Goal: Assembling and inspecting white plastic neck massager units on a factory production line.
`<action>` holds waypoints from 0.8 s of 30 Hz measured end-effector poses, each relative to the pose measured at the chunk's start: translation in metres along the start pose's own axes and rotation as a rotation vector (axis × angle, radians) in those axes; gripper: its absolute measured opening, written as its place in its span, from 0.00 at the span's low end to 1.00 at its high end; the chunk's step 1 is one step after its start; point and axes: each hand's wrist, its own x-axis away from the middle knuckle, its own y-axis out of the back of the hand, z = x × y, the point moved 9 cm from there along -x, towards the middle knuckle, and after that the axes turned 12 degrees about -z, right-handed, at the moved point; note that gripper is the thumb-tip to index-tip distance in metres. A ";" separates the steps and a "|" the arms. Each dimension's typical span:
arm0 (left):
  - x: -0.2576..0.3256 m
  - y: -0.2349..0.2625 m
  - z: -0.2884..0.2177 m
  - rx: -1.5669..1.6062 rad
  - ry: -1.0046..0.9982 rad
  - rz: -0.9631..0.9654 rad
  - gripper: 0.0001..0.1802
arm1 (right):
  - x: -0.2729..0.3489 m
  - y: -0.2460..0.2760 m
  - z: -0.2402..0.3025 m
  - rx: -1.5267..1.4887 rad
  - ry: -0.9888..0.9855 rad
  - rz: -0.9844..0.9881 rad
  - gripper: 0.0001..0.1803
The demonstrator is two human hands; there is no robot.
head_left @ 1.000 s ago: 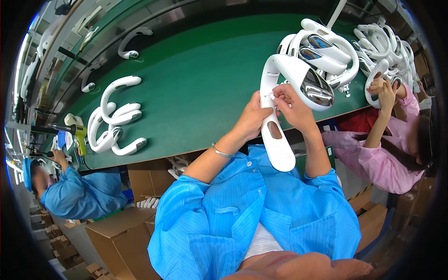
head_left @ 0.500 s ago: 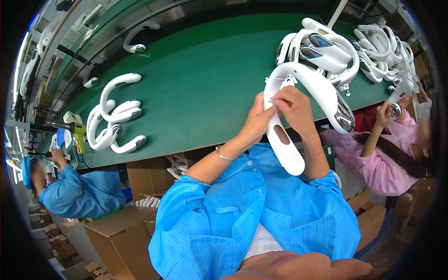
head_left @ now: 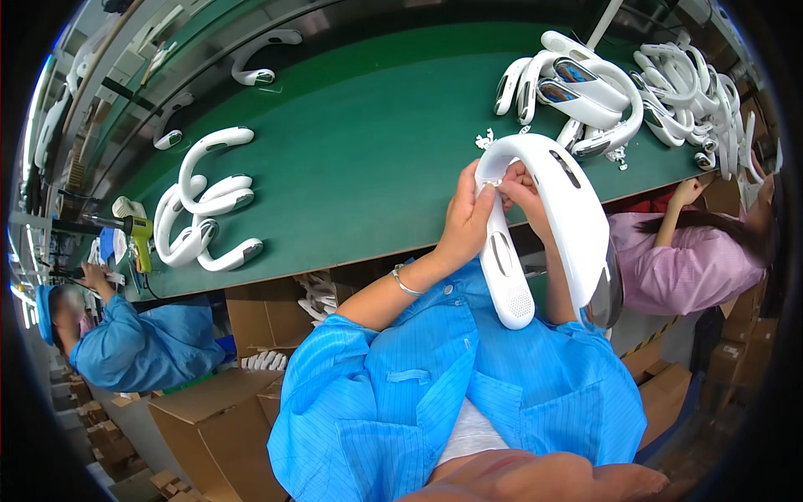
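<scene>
A white U-shaped neck fan is held up over the table's near edge, its curve pointing away and both arms toward me. My left hand grips one arm from the outside near the bend, thumb on the inner face. Inside the U, my right hand has its thumb and finger pinched against that same inner face. Whatever sits in the pinch is too small to make out. The fan's other arm covers part of my right hand and forearm. Small white pieces lie on the table just beyond the fan.
The green table carries a pile of neck fans at the right and another group at the left. A yellow-green electric tool stands further left. People sit on both sides. Cardboard boxes are below the table.
The neck fan has turned in my hands, its right arm swinging down and nearer over my right forearm. At the right, the person in pink has shifted, and that hand no longer shows a fan.
</scene>
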 end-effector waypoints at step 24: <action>0.002 0.011 -0.012 -0.006 -0.201 -0.120 0.19 | 0.012 -0.004 -0.008 0.039 0.004 0.039 0.10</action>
